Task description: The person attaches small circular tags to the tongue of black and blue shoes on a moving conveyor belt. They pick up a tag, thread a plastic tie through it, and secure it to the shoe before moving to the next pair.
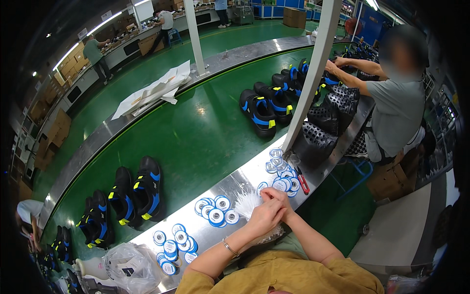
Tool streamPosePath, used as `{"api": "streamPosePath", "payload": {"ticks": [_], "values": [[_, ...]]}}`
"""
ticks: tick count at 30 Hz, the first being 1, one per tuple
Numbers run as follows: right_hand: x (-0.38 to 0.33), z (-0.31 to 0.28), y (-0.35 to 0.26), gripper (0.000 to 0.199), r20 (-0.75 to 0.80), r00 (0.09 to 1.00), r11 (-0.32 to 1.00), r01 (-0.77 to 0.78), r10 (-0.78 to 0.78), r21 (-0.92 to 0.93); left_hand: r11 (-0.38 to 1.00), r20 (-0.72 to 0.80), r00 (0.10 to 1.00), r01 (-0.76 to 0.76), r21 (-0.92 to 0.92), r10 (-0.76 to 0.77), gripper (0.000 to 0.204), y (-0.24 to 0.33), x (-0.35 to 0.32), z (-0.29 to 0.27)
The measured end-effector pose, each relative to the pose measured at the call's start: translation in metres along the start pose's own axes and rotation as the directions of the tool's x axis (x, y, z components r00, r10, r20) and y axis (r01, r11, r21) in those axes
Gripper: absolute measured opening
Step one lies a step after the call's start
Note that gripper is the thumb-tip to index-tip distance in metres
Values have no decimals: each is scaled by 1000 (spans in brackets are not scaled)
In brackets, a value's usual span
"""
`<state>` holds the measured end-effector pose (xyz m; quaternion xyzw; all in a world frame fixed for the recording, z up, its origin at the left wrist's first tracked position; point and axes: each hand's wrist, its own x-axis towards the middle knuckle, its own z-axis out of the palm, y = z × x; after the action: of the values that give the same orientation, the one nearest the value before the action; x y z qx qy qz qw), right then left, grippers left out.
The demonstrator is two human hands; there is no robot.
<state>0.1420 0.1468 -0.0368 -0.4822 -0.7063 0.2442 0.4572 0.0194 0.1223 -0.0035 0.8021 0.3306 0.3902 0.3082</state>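
My left hand (265,216), with a bracelet on its wrist, and my right hand (281,200) meet over the metal ledge. Their fingers are closed and pressed together; what is between them is too small or hidden to tell. Just beyond the fingertips is a round blue-rimmed tag (262,186); I cannot tell if it is touched. Beside my left hand lies a bundle of thin white plastic strands (246,203), partly covered by the hand. Blue-rimmed round tags (216,215) lie in a group to its left, and more tags (286,184) lie to the right.
Red-handled snips (303,182) lie on the ledge (196,235) at right. Black-and-blue shoes (148,188) stand in pairs along the green belt (196,142). A white post (313,73) rises from the ledge. A co-worker (396,108) at right handles shoes. A clear plastic bag (131,267) sits lower left.
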Motion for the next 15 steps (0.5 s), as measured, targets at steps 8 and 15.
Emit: {"api": "streamPosePath", "payload": {"ticks": [8, 15], "values": [[-1, -2, 9, 12, 7, 999, 997, 41, -40, -64, 1000, 14, 1000, 18, 5, -18, 12, -2, 2, 4], [-1, -3, 9, 11, 11, 1000, 1000, 12, -12, -28, 1000, 17, 999, 27, -7, -27, 12, -3, 4, 6]]}}
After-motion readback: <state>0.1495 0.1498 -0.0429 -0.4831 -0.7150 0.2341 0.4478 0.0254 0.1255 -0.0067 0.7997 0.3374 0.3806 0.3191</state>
